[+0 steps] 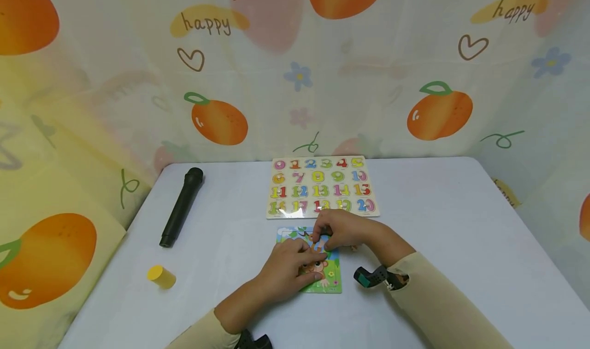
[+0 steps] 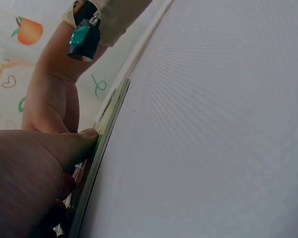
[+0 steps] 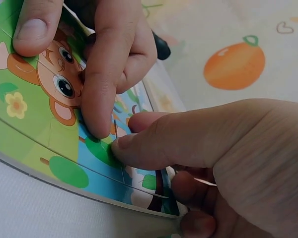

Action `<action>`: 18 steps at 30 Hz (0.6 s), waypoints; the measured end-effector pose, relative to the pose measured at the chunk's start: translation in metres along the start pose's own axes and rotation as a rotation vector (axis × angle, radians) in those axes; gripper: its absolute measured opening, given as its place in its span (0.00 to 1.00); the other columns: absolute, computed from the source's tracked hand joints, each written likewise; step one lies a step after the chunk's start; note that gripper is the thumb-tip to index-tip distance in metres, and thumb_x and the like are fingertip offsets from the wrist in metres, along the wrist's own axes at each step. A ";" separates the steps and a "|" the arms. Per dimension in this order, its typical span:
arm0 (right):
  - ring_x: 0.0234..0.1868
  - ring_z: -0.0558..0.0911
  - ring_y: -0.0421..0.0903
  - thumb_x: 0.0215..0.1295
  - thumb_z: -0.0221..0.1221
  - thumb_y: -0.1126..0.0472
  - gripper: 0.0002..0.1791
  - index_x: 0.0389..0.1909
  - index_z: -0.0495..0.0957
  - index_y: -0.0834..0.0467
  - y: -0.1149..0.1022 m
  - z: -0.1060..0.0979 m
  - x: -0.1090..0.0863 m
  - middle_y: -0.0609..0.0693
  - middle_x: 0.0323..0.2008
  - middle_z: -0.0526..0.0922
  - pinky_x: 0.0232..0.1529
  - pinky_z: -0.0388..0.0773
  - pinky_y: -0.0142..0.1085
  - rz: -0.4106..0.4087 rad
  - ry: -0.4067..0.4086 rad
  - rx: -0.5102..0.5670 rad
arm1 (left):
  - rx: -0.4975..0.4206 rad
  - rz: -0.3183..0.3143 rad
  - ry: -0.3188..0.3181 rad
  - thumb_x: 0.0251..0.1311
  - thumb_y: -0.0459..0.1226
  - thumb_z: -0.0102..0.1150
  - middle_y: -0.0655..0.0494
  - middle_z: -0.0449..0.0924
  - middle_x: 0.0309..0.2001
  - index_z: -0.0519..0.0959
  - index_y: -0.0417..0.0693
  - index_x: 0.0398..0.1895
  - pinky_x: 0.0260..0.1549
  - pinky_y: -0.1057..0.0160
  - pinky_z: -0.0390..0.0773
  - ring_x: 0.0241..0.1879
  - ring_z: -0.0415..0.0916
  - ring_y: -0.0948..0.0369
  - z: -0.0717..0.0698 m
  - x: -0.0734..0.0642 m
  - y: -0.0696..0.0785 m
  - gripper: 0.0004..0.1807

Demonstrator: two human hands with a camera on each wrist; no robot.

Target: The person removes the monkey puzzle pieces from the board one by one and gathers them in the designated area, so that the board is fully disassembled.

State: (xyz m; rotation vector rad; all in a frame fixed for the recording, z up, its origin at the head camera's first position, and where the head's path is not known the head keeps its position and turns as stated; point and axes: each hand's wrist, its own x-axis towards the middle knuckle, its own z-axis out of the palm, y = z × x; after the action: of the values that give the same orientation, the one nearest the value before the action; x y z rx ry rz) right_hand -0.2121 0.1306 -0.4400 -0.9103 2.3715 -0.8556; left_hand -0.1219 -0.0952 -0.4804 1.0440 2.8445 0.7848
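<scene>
A small jigsaw puzzle (image 1: 334, 282) with a cartoon monkey (image 3: 59, 82) on green and blue lies flat on the table. My left hand (image 1: 288, 269) rests on it from the left, fingers stretched across the picture and the thumb near its lower part. From the upper right my right hand (image 1: 343, 228) reaches over the puzzle's top, thumb and forefinger pinching at a puzzle piece (image 1: 319, 245) in the blue area. Close up in the right wrist view, the left forefinger presses down right beside the right thumb. The other right fingers are curled under.
Behind the puzzle lies a board of colourful numbers (image 1: 318, 191). A black microphone-shaped object (image 1: 182, 208) and a yellow cylinder (image 1: 161, 276) are on the left of the white table (image 1: 451, 221). A small brown bit (image 1: 354, 248) shows beside the right hand. A fruit-printed cloth (image 1: 369, 103) hangs behind.
</scene>
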 end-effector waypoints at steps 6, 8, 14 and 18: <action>0.42 0.74 0.46 0.57 0.76 0.71 0.14 0.37 0.89 0.48 0.000 0.000 -0.002 0.44 0.42 0.79 0.48 0.72 0.39 -0.028 0.017 0.039 | 0.002 0.006 0.002 0.66 0.54 0.73 0.67 0.73 0.39 0.88 0.64 0.63 0.43 0.61 0.65 0.39 0.64 0.67 -0.001 0.000 0.001 0.23; 0.42 0.74 0.46 0.58 0.75 0.71 0.14 0.37 0.88 0.48 0.000 0.000 -0.002 0.44 0.42 0.79 0.47 0.73 0.39 -0.031 0.020 0.052 | 0.008 0.008 0.003 0.66 0.54 0.73 0.67 0.73 0.39 0.87 0.65 0.63 0.43 0.61 0.65 0.39 0.64 0.67 -0.001 0.000 0.001 0.23; 0.42 0.77 0.46 0.63 0.73 0.70 0.15 0.43 0.84 0.49 0.001 0.001 -0.002 0.43 0.43 0.83 0.47 0.75 0.41 0.003 0.052 0.088 | 0.005 0.008 0.007 0.65 0.54 0.73 0.67 0.73 0.40 0.87 0.66 0.64 0.43 0.61 0.65 0.39 0.64 0.67 -0.001 0.000 0.000 0.24; 0.43 0.78 0.45 0.65 0.71 0.68 0.16 0.48 0.82 0.49 0.003 0.001 -0.003 0.43 0.44 0.84 0.49 0.76 0.41 0.025 0.064 0.112 | -0.001 0.005 0.010 0.65 0.54 0.73 0.67 0.73 0.40 0.87 0.66 0.63 0.42 0.62 0.64 0.39 0.64 0.68 0.000 0.000 0.000 0.24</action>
State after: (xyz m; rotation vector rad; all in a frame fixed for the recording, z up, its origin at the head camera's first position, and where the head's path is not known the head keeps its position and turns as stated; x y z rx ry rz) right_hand -0.2114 0.1343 -0.4423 -0.8185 2.3569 -1.0115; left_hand -0.1214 -0.0955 -0.4802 1.0498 2.8505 0.7933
